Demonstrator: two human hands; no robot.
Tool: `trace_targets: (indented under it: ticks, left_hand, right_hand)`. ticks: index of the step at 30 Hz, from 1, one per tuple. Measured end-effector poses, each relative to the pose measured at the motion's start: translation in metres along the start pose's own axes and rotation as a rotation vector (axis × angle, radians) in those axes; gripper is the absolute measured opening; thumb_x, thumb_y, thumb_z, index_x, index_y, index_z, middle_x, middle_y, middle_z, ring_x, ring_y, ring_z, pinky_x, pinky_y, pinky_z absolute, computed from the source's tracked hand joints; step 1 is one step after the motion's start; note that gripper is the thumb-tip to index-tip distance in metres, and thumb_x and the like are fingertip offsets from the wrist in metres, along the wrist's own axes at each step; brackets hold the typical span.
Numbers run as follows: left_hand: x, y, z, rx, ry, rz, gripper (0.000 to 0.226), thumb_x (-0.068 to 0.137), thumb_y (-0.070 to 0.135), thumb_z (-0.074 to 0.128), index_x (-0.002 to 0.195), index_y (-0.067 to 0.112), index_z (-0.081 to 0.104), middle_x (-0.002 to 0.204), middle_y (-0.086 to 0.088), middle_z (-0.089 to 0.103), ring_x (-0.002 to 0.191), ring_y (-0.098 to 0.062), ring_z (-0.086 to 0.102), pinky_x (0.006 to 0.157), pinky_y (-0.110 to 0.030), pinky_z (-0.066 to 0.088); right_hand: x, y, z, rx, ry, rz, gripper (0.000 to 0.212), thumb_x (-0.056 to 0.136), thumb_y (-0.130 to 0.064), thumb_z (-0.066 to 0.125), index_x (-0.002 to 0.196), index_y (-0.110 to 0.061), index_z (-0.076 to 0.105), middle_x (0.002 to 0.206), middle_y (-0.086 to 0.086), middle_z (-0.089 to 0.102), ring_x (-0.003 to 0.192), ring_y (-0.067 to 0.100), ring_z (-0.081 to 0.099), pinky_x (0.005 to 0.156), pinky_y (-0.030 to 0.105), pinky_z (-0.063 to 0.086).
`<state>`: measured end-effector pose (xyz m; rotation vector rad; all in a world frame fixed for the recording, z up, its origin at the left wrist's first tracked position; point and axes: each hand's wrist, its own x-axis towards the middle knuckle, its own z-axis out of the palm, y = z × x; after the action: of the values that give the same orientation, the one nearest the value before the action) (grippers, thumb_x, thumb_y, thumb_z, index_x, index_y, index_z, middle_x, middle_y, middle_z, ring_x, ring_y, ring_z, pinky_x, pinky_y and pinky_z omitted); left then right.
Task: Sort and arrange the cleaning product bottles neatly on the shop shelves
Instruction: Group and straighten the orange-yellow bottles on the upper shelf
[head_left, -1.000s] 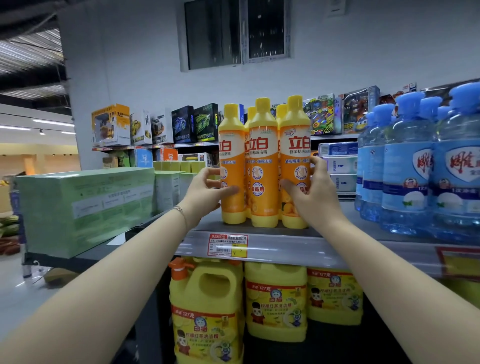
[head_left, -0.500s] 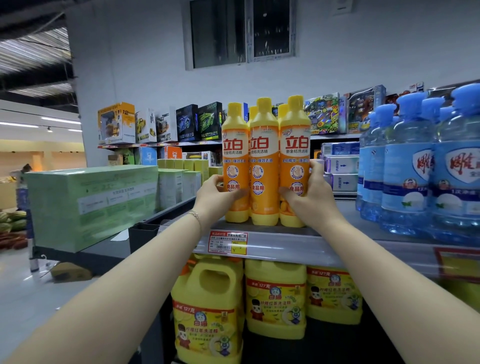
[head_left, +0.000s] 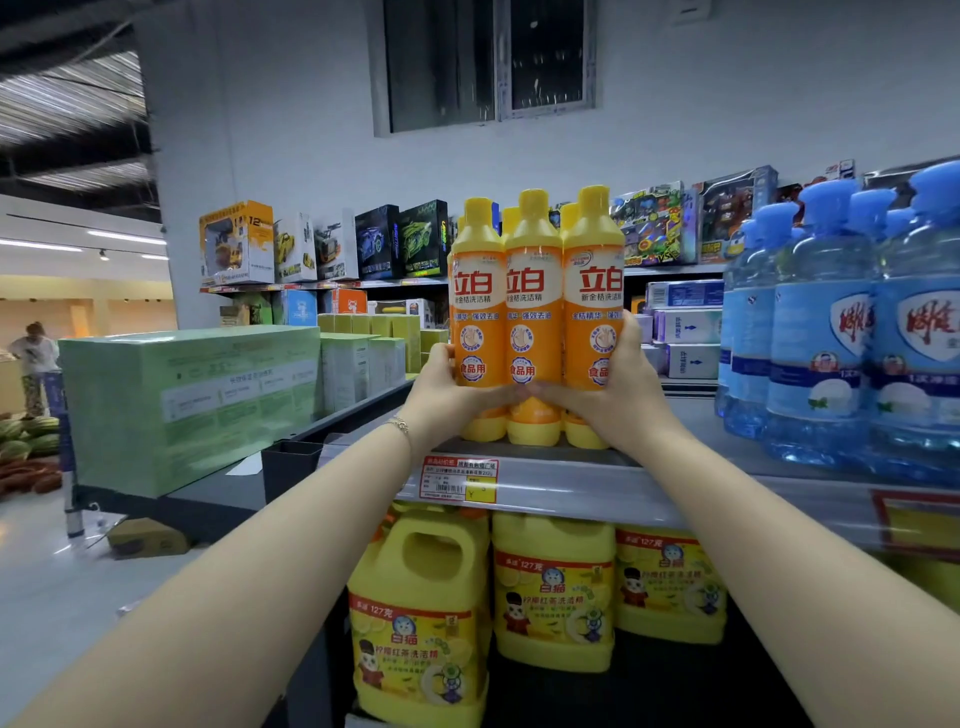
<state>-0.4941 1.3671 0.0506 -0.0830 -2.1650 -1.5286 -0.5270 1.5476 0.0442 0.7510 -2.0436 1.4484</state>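
Three orange dish-soap bottles (head_left: 535, 291) with yellow caps stand in a tight front row on the top shelf (head_left: 561, 480), with more of the same behind them. My left hand (head_left: 447, 395) wraps the lower left side of the row. Pressed against the lower right side is my right hand (head_left: 618, 389), and the fingertips of both hands meet in front of the middle bottle. The bottles' bases rest on the shelf. Yellow detergent jugs (head_left: 421, 613) fill the shelf below.
Blue water-clear bottles (head_left: 831, 332) crowd the top shelf to the right. Green cartons (head_left: 192, 400) and pale boxes (head_left: 358, 369) lie on the left. Toy boxes (head_left: 322, 244) line a far shelf. A person (head_left: 34, 364) stands at far left near watermelons (head_left: 28, 436).
Both hands have closed in from the outer sides of the orange bottles, so their fingers now meet in front. The bottles stand closer together, and my view has moved nearer.
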Motion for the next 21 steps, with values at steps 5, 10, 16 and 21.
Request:
trace_targets:
  ticks: [5, 10, 16, 21]
  left_hand:
    - [0.001, -0.002, 0.006, 0.012, 0.041, 0.012, 0.081, 0.059, 0.030, 0.090, 0.120, 0.023, 0.037, 0.116, 0.005, 0.058, 0.105, -0.016, 0.060, 0.087, -0.036, 0.054]
    - [0.001, -0.004, 0.009, 0.093, 0.097, 0.035, 0.095, 0.053, 0.042, 0.091, 0.128, 0.021, 0.038, 0.128, 0.000, 0.056, 0.113, -0.020, 0.058, 0.091, -0.039, 0.053]
    - [-0.001, -0.004, 0.015, 0.150, 0.154, 0.033, 0.100, 0.049, 0.051, 0.090, 0.129, 0.022, 0.037, 0.130, -0.001, 0.053, 0.116, -0.022, 0.056, 0.094, -0.044, 0.053]
    - [-0.001, -0.004, 0.016, 0.175, 0.153, 0.041, 0.101, 0.051, 0.049, 0.090, 0.132, 0.020, 0.036, 0.132, -0.002, 0.051, 0.119, -0.022, 0.054, 0.095, -0.043, 0.051]
  right_hand:
    - [0.001, 0.001, 0.001, 0.004, 0.012, 0.026, 0.112, 0.065, -0.040, 0.083, 0.147, -0.018, 0.011, 0.138, 0.002, 0.045, 0.121, 0.019, 0.049, 0.094, 0.037, 0.048]
    - [0.005, 0.005, 0.002, 0.018, 0.022, 0.027, 0.109, 0.071, -0.037, 0.080, 0.149, -0.017, 0.006, 0.141, 0.001, 0.043, 0.123, 0.019, 0.048, 0.091, 0.034, 0.047]
    - [0.004, 0.006, 0.002, 0.002, -0.003, 0.002, 0.111, 0.079, -0.031, 0.074, 0.149, -0.019, -0.011, 0.149, 0.003, 0.033, 0.131, 0.020, 0.041, 0.100, 0.039, 0.044]
    - [0.005, 0.006, 0.003, -0.019, 0.021, 0.017, 0.114, 0.077, -0.034, 0.075, 0.149, -0.021, -0.012, 0.148, 0.004, 0.033, 0.131, 0.022, 0.042, 0.099, 0.041, 0.045]
